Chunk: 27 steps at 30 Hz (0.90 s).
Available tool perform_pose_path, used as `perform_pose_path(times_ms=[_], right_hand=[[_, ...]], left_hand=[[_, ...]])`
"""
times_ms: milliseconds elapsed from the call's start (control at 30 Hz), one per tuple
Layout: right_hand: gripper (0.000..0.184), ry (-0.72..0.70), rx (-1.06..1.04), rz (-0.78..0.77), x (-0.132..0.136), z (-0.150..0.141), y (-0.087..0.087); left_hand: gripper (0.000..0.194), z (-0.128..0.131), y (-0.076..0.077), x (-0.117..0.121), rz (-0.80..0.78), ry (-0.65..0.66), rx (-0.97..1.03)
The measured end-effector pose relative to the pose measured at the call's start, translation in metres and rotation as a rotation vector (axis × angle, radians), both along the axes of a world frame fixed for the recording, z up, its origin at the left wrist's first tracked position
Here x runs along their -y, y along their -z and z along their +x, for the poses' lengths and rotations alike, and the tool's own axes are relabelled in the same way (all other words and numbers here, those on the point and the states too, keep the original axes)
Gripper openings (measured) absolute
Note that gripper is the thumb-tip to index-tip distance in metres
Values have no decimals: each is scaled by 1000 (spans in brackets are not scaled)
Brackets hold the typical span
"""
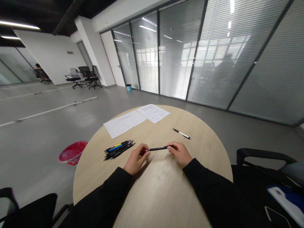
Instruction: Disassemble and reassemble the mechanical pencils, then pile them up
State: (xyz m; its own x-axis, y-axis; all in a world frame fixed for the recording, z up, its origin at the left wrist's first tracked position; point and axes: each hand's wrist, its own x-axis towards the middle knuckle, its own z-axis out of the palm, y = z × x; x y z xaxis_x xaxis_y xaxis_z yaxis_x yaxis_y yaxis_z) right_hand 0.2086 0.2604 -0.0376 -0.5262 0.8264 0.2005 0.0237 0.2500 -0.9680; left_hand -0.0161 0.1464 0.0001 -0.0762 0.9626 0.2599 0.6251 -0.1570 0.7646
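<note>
A black pen [158, 148] lies level across the front of the round light-wood table [163, 186], held between my left hand [137, 158] and my right hand [180, 154]. My fingers grip its two ends. Just beyond my left hand lies a bundle of several black pens [118, 149], some with yellow or blue parts. A white-and-black pen [181, 133] rests ahead of my right hand, not touching it. Two printed paper sheets [124, 124] [153, 113] lie at the far edge of the table.
A red bin [72, 152] stands on the floor left of the table. Black chair armrests [261, 154] rise at my right, near a phone [276, 218]. Office chairs [83, 77] and a seated person [40, 72] are far back left, beside a glass wall with blinds [213, 53].
</note>
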Motion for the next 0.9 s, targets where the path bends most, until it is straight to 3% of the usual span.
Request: perform_pose_path(times_ms=[200, 367, 567, 700, 900], right_hand=[[22, -91, 71, 18, -1, 3, 0], [17, -150, 306, 298, 4, 5, -7], [17, -82, 318, 386, 5, 4, -12], [15, -45, 302, 399, 4, 4, -10], [14, -46, 275, 430, 4, 5, -10]], left_hand=[[33, -1, -5, 1, -55, 24, -30], [46, -1, -4, 2, -143, -45, -2], [24, -2, 1, 0, -25, -6, 149], [19, -3, 1, -1, 1, 9, 87], [28, -2, -3, -1, -67, -27, 35]])
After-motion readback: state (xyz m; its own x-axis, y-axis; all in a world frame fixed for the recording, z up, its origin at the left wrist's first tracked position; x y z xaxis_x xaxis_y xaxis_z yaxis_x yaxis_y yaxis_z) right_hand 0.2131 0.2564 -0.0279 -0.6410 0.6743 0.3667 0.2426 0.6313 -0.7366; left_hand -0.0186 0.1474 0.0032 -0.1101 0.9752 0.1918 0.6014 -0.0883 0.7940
